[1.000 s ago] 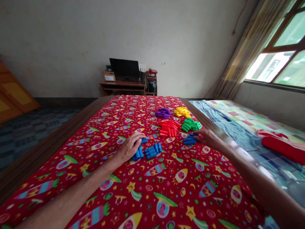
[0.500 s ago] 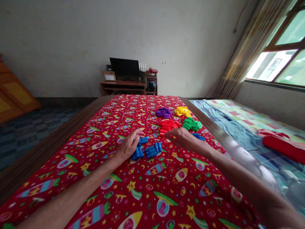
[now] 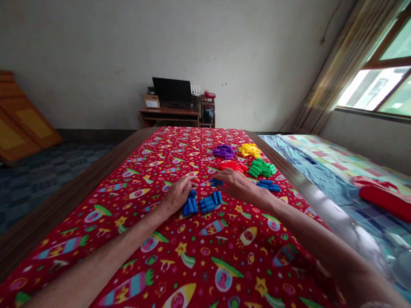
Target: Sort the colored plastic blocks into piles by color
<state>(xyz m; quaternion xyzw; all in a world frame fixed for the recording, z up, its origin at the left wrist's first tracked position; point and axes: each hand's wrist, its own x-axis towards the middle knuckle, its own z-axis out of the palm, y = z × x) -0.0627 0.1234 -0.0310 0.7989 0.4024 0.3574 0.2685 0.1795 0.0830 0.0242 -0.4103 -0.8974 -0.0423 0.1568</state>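
My left hand (image 3: 176,196) lies on the red patterned cloth (image 3: 192,256), its curled fingers resting on a row of blue plastic pieces (image 3: 190,205). My right hand (image 3: 236,185) reaches across towards it and pinches one blue piece (image 3: 215,182) at its fingertips. A second joined group of blue pieces (image 3: 210,202) lies between the hands. Several more loose blue pieces (image 3: 269,185) sit to the right of my right wrist.
Beyond the hands lie piles of red pieces (image 3: 231,165), green pieces (image 3: 261,167), purple pieces (image 3: 224,151) and yellow pieces (image 3: 248,150). The table's wooden edge (image 3: 289,171) runs along the right, beside a bed with a patterned sheet (image 3: 337,167). A desk with a monitor (image 3: 171,92) stands at the far wall.
My right hand left the loose blue pieces at the right and moved left across the red pile, carrying one blue piece towards my left hand. My left hand stayed put.
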